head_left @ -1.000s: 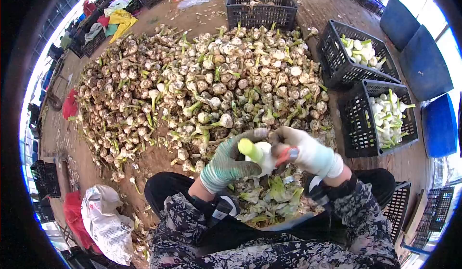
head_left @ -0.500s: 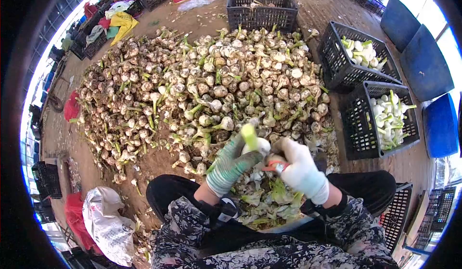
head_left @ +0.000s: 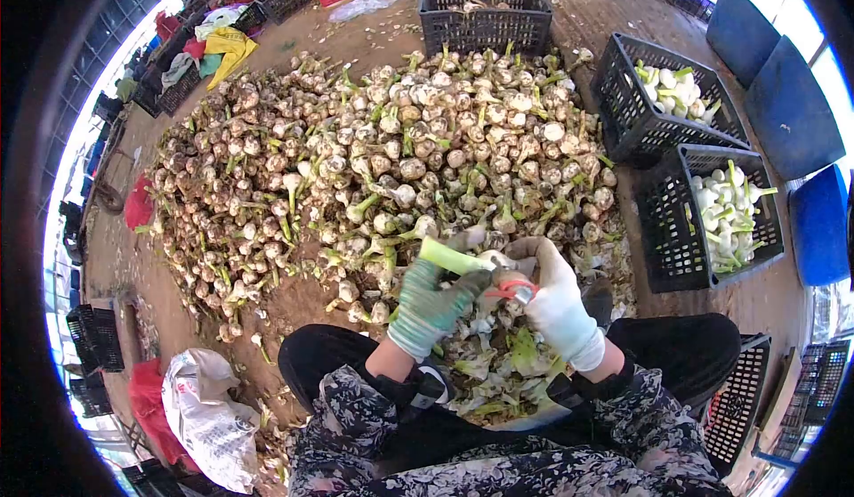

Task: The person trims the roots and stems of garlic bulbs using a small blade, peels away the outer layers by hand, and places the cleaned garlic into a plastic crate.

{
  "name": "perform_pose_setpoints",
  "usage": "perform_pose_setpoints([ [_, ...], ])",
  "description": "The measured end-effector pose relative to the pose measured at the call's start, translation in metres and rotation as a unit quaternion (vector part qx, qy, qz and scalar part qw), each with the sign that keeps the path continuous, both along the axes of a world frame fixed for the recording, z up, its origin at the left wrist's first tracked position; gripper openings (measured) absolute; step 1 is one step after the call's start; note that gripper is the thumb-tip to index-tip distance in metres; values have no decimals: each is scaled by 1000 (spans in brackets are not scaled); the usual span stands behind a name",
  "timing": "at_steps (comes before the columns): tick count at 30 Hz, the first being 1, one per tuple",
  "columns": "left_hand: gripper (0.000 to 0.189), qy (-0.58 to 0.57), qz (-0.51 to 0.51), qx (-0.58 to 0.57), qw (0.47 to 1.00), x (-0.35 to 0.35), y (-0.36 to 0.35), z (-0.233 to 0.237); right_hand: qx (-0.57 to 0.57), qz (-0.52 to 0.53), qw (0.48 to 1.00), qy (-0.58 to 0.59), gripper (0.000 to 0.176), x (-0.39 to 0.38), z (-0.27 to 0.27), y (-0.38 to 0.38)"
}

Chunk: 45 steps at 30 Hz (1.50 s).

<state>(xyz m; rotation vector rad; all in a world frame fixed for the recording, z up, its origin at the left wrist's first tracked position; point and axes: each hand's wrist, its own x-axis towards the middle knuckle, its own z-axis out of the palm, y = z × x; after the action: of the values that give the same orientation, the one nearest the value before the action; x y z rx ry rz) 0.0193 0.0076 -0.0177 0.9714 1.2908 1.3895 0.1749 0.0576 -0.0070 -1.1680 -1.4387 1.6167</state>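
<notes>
My left hand (head_left: 436, 299), in a striped green and white glove, is closed around a garlic bulb whose thick green stem (head_left: 449, 257) points left. Close by on the right, my right hand (head_left: 559, 306) wears a white glove and grips a small tool with red handles (head_left: 513, 291); its tip is hidden near the bulb. Both hands meet at the bulb, over the near edge of a large heap of garlic bulbs (head_left: 409, 169). Peeled leaves and trimmings (head_left: 507, 363) lie below the hands, between my knees.
At the right stand two black crates (head_left: 654, 221) (head_left: 623, 96) with cleaned white bulbs. Another black crate (head_left: 485, 31) is behind the heap. A white sack (head_left: 209, 417) and red net bag (head_left: 156, 408) lie at the lower left; blue panels (head_left: 818, 226) line the right.
The bulb has been turned, so its green stem now lies nearly level and points left. The red-handled tool sits slightly higher beside it. The view has shifted slightly.
</notes>
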Motion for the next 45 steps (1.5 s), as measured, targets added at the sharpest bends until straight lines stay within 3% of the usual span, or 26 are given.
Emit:
perform_pose_setpoints([
  [3,35,-65,51,-50,995,-2,-2,1,184,-27,982,-36,40,-9,-10,-5],
  [7,31,-188,90,-96,973,-9,-1,3,189,-33,979,-69,33,-11,2,-6],
  [9,33,-384,51,-80,918,-18,2,-17,182,-19,976,-119,26,-4,-2,6],
  [11,26,-404,63,-78,909,-18,4,-13,-70,-146,980,115,19,1,-19,22],
  [13,21,-540,14,-7,842,-17,7,5,-44,-53,997,-24,28,21,-39,19],
  [14,22,-531,32,4,846,-16,11,-3,90,100,975,-180,32,33,-66,12],
  [15,22,-531,31,1,847,-16,11,-4,217,246,887,-324,35,46,-97,3],
  [17,20,-561,84,-2,824,-17,14,-4,96,446,770,-446,53,65,-107,-9],
  [19,23,-506,138,-47,850,-11,16,-6,22,222,958,-182,63,54,-72,-4],
  [20,21,-516,103,-20,850,-7,12,-10,-21,159,984,-84,67,49,-62,-3],
  [21,18,-523,60,12,850,-4,15,-10,10,130,989,-71,64,35,-30,-6],
  [22,24,-430,155,-59,888,9,20,5,7,81,996,-24,59,21,-16,-13],
  [23,24,-429,150,-58,889,11,23,5,4,33,999,24,55,11,-5,-20],
  [24,23,-446,155,-63,879,10,25,2,-26,23,997,63,32,5,6,-17],
  [25,21,-463,162,-70,869,7,25,-2,24,61,998,5,24,16,2,-2],
  [27,26,-539,109,-49,834,-4,20,4,-71,-90,993,-19,35,42,-53,30],
  [29,30,-561,98,-27,821,-4,24,14,-38,242,951,-188,48,77,-107,24],
  [30,36,-524,81,-25,848,-3,29,10,186,347,887,-241,47,79,-89,8],
  [31,42,-541,134,-82,826,-7,34,5,126,403,863,-277,38,76,-60,2],
  [33,40,-563,125,-84,813,-1,38,12,39,318,896,-306,33,72,-20,18],
  [35,34,-561,132,-70,814,4,37,7,106,286,879,-367,34,69,6,30],
  [37,36,-544,121,-94,825,14,41,11,33,179,982,-42,57,57,5,20],
  [39,21,-429,83,-76,896,25,40,-2,-137,174,956,192,81,37,11,15],
  [41,14,-327,110,-137,929,33,36,-21,-90,154,969,168,72,21,-47,4],
  [43,9,-250,108,-115,955,44,32,-25,-262,236,923,155,69,30,-54,15],
  [45,10,-195,138,-195,951,49,32,-37,-296,257,910,134,67,39,-70,19],
])
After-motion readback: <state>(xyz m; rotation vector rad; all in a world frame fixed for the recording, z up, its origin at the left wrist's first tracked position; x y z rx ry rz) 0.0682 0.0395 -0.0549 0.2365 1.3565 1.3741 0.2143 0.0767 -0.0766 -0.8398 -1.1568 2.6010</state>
